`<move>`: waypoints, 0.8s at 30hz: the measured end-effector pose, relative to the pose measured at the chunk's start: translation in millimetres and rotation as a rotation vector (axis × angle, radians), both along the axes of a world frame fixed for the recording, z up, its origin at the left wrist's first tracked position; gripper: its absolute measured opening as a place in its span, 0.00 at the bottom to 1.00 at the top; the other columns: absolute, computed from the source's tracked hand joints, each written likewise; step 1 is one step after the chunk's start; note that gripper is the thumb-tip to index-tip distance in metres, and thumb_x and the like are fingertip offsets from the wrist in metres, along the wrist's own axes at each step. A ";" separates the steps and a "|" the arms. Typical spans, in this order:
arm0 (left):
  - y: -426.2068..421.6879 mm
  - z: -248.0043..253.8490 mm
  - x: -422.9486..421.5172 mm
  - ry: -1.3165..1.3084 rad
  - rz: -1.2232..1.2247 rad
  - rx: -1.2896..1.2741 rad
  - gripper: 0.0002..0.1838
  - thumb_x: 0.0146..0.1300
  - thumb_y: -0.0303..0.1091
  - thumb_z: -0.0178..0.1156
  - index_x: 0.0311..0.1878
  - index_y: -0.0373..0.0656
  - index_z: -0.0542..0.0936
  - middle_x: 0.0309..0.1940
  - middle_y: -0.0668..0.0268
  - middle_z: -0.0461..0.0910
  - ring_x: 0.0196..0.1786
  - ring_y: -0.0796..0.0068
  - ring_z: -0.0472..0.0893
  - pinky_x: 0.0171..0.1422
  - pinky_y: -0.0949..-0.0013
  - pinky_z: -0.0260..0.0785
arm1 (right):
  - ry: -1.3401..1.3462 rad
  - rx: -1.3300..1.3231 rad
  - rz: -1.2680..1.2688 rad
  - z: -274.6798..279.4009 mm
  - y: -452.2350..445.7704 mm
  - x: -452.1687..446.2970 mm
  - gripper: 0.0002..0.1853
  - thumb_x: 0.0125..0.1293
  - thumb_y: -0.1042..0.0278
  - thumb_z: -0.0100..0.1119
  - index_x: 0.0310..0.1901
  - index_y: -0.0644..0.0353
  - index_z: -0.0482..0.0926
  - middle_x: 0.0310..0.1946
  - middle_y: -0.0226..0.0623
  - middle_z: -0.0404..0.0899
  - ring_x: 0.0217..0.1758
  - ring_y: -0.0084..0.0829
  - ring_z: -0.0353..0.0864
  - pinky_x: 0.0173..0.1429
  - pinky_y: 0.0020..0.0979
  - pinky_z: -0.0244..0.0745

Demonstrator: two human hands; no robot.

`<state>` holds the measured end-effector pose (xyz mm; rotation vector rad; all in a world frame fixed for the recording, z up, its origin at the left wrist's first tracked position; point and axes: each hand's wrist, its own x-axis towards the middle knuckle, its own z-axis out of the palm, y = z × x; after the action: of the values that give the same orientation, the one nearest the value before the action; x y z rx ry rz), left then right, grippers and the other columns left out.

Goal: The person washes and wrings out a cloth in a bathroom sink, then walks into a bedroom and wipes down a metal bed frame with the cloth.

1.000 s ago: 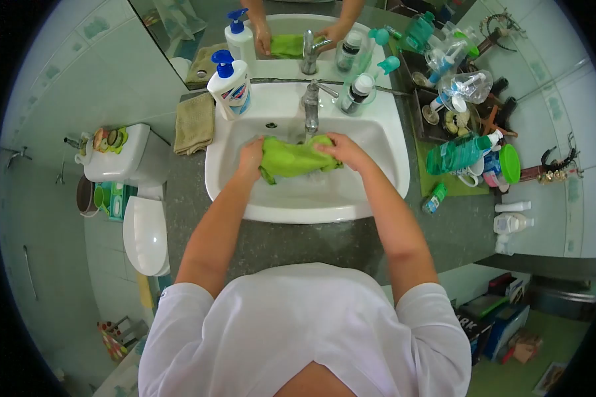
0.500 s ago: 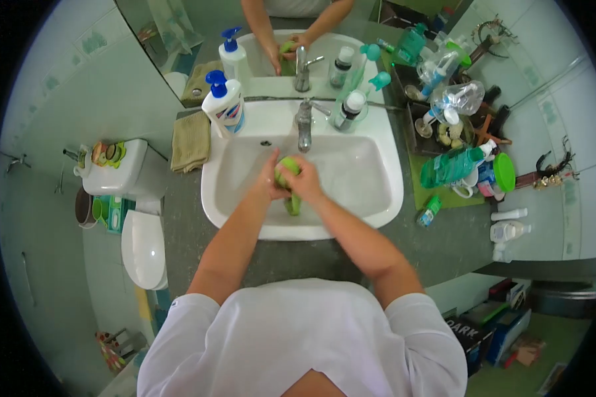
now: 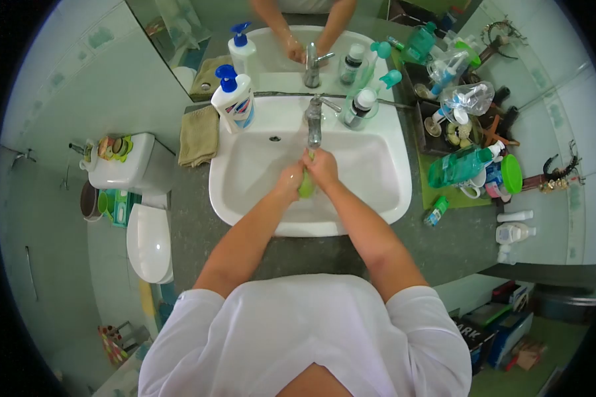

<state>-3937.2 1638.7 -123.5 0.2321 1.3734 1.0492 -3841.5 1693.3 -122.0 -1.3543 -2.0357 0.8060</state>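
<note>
Over the white sink point(image 3: 377, 172), both my hands are together just below the metal faucet point(image 3: 314, 129). A limp, light green cloth point(image 3: 305, 186) is bunched between them, its lower end hanging toward the basin. My left hand point(image 3: 289, 180) has its fingers closed against the cloth's left side. My right hand point(image 3: 322, 167) grips it from the right and higher up, near the spout. Most of the cloth is hidden by my fingers. Whether water is running I cannot tell.
A white pump bottle point(image 3: 234, 102) with a blue top stands on the sink's back left, beside a folded beige towel point(image 3: 198, 135). A white-capped bottle point(image 3: 359, 109) is right of the faucet. Mouthwash point(image 3: 460, 167) and a small green box point(image 3: 436, 210) lie on the right counter.
My hands have shifted with the cloth, right hand up under the faucet spout. The cloth is now more tightly bunched and less of it shows. The view has shifted slightly.
</note>
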 end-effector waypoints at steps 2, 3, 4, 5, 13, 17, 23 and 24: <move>5.7 -7.0 -7.0 0.229 -0.085 0.016 0.22 0.58 0.48 0.50 0.46 0.40 0.73 0.34 0.56 0.75 0.40 0.63 0.75 0.46 0.60 0.68 | -0.119 0.026 -0.012 3.5 7.9 2.2 0.16 0.58 0.54 0.55 0.27 0.62 0.75 0.25 0.50 0.76 0.29 0.50 0.75 0.31 0.43 0.69; 7.9 -2.5 -15.5 0.381 -0.162 0.022 0.21 0.56 0.47 0.52 0.48 0.42 0.73 0.35 0.54 0.75 0.41 0.60 0.75 0.47 0.59 0.68 | -0.075 0.003 -0.003 2.4 11.7 4.0 0.17 0.58 0.54 0.54 0.29 0.63 0.75 0.26 0.51 0.76 0.30 0.50 0.75 0.32 0.43 0.69; 6.6 0.4 -21.4 0.533 -0.240 0.031 0.22 0.54 0.45 0.54 0.49 0.43 0.73 0.36 0.52 0.75 0.41 0.57 0.75 0.47 0.58 0.67 | -0.030 -0.018 0.005 1.7 16.0 5.7 0.17 0.59 0.53 0.54 0.31 0.63 0.75 0.27 0.52 0.76 0.31 0.50 0.75 0.33 0.43 0.69; 2.5 -2.0 -23.2 0.793 -0.240 0.099 0.22 0.54 0.44 0.54 0.50 0.44 0.73 0.37 0.51 0.75 0.42 0.55 0.75 0.48 0.57 0.67 | 0.013 -0.036 0.014 1.1 17.9 7.1 0.18 0.59 0.53 0.54 0.32 0.64 0.75 0.27 0.53 0.76 0.32 0.51 0.75 0.34 0.43 0.70; 2.4 -39.9 -51.9 0.679 -0.288 0.213 0.23 0.53 0.34 0.52 0.55 0.43 0.71 0.42 0.54 0.77 0.41 0.61 0.77 0.44 0.65 0.68 | 0.423 -0.607 0.202 44.5 11.2 16.0 0.11 0.56 0.67 0.61 0.38 0.64 0.76 0.29 0.30 0.77 0.32 0.22 0.75 0.37 0.25 0.72; -13.0 51.8 -46.1 0.725 -0.471 0.171 0.20 0.54 0.32 0.48 0.52 0.42 0.73 0.37 0.57 0.77 0.37 0.69 0.76 0.41 0.69 0.67 | 0.267 -0.337 0.233 31.5 25.0 40.9 0.10 0.56 0.67 0.62 0.36 0.64 0.76 0.31 0.30 0.76 0.31 0.22 0.74 0.38 0.23 0.69; -5.7 50.1 -50.0 0.756 -0.557 0.400 0.15 0.55 0.37 0.52 0.44 0.41 0.76 0.29 0.61 0.76 0.32 0.72 0.74 0.37 0.68 0.65 | 0.495 -0.342 0.293 33.2 31.6 54.8 0.07 0.57 0.70 0.60 0.35 0.61 0.76 0.28 0.26 0.73 0.33 0.18 0.71 0.37 0.21 0.67; -4.7 49.4 -46.4 0.763 -0.531 0.455 0.15 0.54 0.39 0.54 0.42 0.41 0.77 0.28 0.62 0.76 0.30 0.72 0.74 0.36 0.68 0.65 | 0.555 -0.545 0.280 39.6 31.8 56.5 0.06 0.57 0.70 0.60 0.35 0.61 0.76 0.27 0.26 0.73 0.33 0.18 0.71 0.37 0.21 0.67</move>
<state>-3983.6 1634.0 -74.1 1.3686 1.5754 0.8245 -3785.0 1725.1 -82.3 -0.9416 -1.6271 1.7382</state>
